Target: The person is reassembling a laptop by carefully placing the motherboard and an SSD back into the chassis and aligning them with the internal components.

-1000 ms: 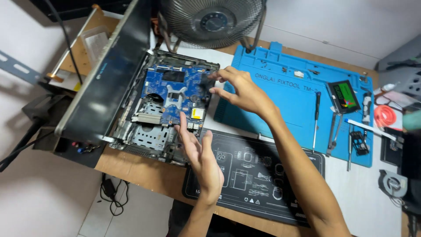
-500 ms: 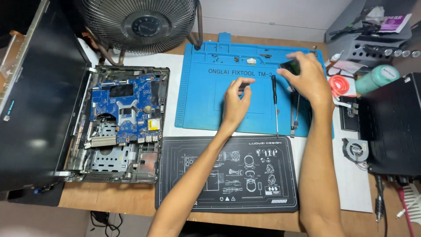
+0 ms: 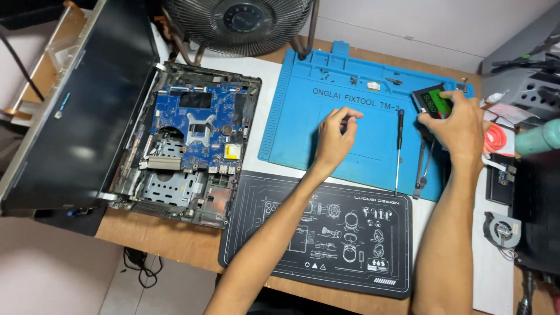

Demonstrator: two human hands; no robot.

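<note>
My right hand (image 3: 459, 123) is closed on a small black-framed green box (image 3: 433, 102) at the far right corner of the blue silicone work mat (image 3: 303, 116). My left hand (image 3: 335, 137) rests on the middle of that mat with its fingers curled and thumb against the forefinger; nothing shows between them. A thin black screwdriver (image 3: 398, 149) and metal tweezers (image 3: 423, 166) lie on the mat between my two hands. To the left lies an opened laptop base (image 3: 175, 198) with its blue motherboard (image 3: 198, 125) bare, untouched by either hand.
The laptop's dark lid (image 3: 76, 116) stands open at the left. A desk fan (image 3: 239, 23) is at the back. A black printed mat (image 3: 326, 233) lies under my forearms. At the right are a small cooler fan (image 3: 501, 227), a red-and-white roll (image 3: 496, 140) and dark equipment (image 3: 536, 216).
Both hands left the laptop's motherboard and went right to the blue mat. The right hand reached the green box and closed on it. The left hand settled mid-mat.
</note>
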